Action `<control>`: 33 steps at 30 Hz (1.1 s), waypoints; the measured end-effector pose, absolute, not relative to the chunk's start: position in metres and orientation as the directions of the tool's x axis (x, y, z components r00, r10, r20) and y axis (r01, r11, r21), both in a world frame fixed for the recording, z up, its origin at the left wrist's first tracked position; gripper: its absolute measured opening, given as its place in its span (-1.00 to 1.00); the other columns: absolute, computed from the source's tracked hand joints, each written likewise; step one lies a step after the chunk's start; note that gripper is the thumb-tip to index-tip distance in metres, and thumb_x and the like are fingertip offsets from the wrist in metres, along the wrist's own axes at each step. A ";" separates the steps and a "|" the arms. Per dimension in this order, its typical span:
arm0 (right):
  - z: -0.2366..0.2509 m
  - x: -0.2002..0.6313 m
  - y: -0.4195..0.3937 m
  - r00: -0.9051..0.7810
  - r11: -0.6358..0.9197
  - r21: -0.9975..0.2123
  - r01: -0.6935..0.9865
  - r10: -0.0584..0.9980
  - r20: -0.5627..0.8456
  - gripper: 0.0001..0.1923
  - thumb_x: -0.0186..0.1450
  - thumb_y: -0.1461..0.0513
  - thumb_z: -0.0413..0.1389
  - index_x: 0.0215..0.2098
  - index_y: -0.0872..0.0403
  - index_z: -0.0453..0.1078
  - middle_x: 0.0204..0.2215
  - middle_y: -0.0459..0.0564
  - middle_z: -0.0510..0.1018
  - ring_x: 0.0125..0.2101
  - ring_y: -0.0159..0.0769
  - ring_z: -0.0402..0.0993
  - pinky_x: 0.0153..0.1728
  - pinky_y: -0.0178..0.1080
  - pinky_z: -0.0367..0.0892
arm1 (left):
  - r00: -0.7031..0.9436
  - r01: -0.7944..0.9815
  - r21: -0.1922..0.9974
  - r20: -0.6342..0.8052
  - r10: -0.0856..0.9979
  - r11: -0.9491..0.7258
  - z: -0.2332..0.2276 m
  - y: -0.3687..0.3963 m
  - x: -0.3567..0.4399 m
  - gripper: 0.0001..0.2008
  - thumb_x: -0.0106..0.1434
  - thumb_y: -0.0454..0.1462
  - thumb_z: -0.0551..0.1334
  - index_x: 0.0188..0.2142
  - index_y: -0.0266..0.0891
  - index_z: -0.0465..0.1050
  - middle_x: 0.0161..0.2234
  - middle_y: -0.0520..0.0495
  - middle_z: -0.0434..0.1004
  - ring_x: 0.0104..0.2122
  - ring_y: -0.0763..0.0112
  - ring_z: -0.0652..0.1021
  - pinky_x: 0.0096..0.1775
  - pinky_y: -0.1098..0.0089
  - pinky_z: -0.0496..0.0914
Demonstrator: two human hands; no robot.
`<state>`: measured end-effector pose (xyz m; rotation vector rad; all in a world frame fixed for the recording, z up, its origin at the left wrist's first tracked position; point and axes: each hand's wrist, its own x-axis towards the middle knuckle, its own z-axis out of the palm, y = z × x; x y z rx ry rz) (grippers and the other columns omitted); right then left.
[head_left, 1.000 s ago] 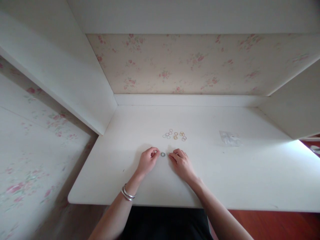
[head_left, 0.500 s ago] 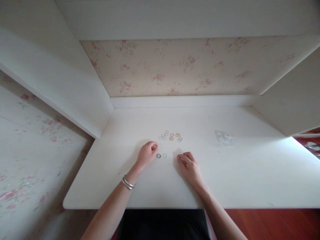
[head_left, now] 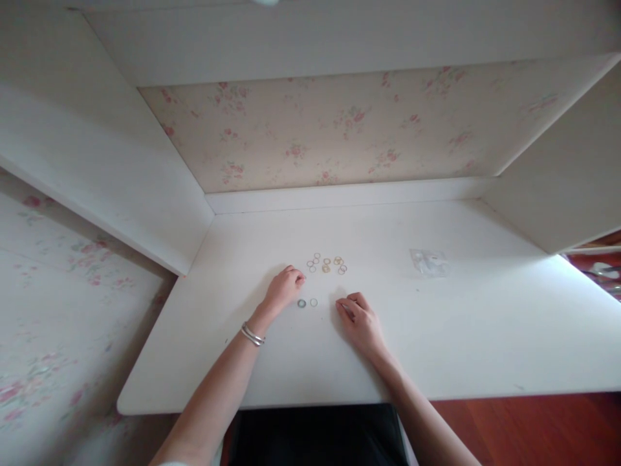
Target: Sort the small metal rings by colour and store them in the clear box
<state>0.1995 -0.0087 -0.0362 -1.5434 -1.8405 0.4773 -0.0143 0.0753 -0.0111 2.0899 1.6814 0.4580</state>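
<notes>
Several small gold and silver rings (head_left: 326, 264) lie in a loose cluster on the white desk (head_left: 436, 336). Two more rings (head_left: 307, 303) lie side by side a little nearer to me. My left hand (head_left: 284, 287), with bangles on its wrist, rests on the desk with curled fingers, its tips just left of the cluster. My right hand (head_left: 359, 321) lies on the desk to the right of the two rings, fingers loosely curled. I see nothing held in either hand.
A small clear plastic bag (head_left: 427, 262) lies at the right of the desk. White side panels and a shelf overhead box the desk in, with floral wallpaper behind. Red-brown floor shows at the lower right.
My right hand has drawn back to the right, leaving a second ring beside the first. My left hand has moved forward toward the cluster. The view has shifted slightly.
</notes>
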 end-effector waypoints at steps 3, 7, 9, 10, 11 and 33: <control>-0.037 0.200 -0.008 -0.076 0.235 -0.647 0.726 0.962 0.264 -0.72 0.33 0.15 -0.08 -0.26 -0.01 0.46 -0.30 -0.01 0.41 -0.38 -0.36 0.40 -0.33 -0.31 0.32 | 0.262 0.813 0.537 0.007 0.965 -0.225 -0.005 0.063 -0.015 -0.83 0.25 -0.31 0.10 -0.35 -0.22 0.48 -0.26 -0.06 0.46 -0.31 0.42 0.49 -0.19 0.44 0.33; -0.036 0.200 -0.008 -0.084 0.236 -0.642 0.730 0.962 0.259 -0.72 0.33 0.15 -0.08 -0.25 -0.01 0.46 -0.29 -0.01 0.42 -0.40 -0.37 0.40 -0.35 -0.32 0.32 | 0.306 0.799 0.530 0.046 0.951 -0.283 0.005 0.037 -0.005 -0.82 0.31 -0.27 0.05 -0.26 -0.19 0.44 -0.23 -0.06 0.44 -0.27 0.41 0.49 -0.19 0.44 0.33; -0.035 0.200 -0.008 -0.081 0.235 -0.638 0.733 0.962 0.261 -0.73 0.33 0.16 -0.08 -0.26 -0.02 0.47 -0.30 -0.01 0.42 -0.41 -0.38 0.40 -0.37 -0.33 0.32 | 0.327 0.822 0.489 0.014 0.945 -0.292 0.008 0.025 0.002 -0.81 0.31 -0.27 0.05 -0.26 -0.16 0.44 -0.24 -0.05 0.44 -0.27 0.40 0.49 -0.19 0.44 0.32; -0.035 0.200 -0.008 -0.078 0.233 -0.636 0.736 0.962 0.262 -0.73 0.33 0.16 -0.08 -0.26 -0.02 0.47 -0.30 -0.01 0.43 -0.42 -0.38 0.39 -0.38 -0.33 0.32 | 0.336 0.834 0.466 -0.004 0.942 -0.295 0.009 0.021 0.005 -0.81 0.32 -0.27 0.05 -0.26 -0.15 0.44 -0.25 -0.05 0.44 -0.27 0.40 0.49 -0.19 0.44 0.32; -0.035 0.200 -0.008 -0.077 0.230 -0.634 0.738 0.962 0.261 -0.73 0.33 0.16 -0.08 -0.26 -0.02 0.47 -0.30 -0.01 0.43 -0.43 -0.39 0.39 -0.39 -0.33 0.32 | 0.342 0.845 0.443 -0.019 0.939 -0.299 0.009 0.017 0.008 -0.80 0.32 -0.28 0.04 -0.27 -0.14 0.45 -0.25 -0.05 0.44 -0.27 0.39 0.49 -0.20 0.43 0.32; -0.035 0.198 -0.010 -0.086 0.227 -0.619 0.752 0.964 0.250 -0.72 0.34 0.16 -0.08 -0.26 -0.02 0.47 -0.30 -0.02 0.43 -0.43 -0.39 0.38 -0.38 -0.33 0.30 | 0.366 0.897 0.277 -0.025 0.930 -0.345 0.005 0.006 0.011 -0.73 0.35 -0.23 -0.01 -0.28 -0.16 0.45 -0.28 -0.10 0.42 -0.37 0.34 0.47 -0.29 0.35 0.28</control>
